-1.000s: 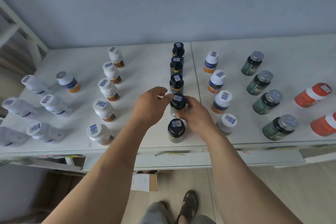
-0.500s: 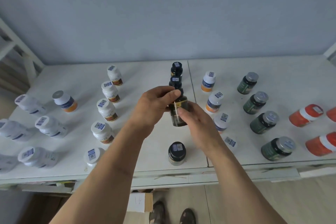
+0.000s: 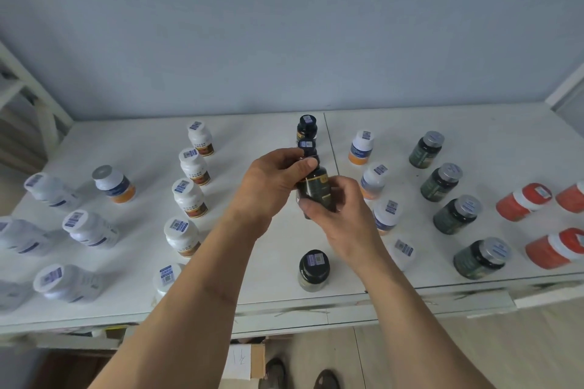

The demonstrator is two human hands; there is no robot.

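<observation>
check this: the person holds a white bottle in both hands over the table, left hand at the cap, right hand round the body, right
Not quite. The bottle is dark, not white, as the head view shows. The rest stands: the left hand grips it at the cap and the right hand wraps round the body, over the table.

Soft, even daylight, faint shadows under the bottles (image 3: 189, 199), wide-angle bending and slight blur at edges.
</observation>
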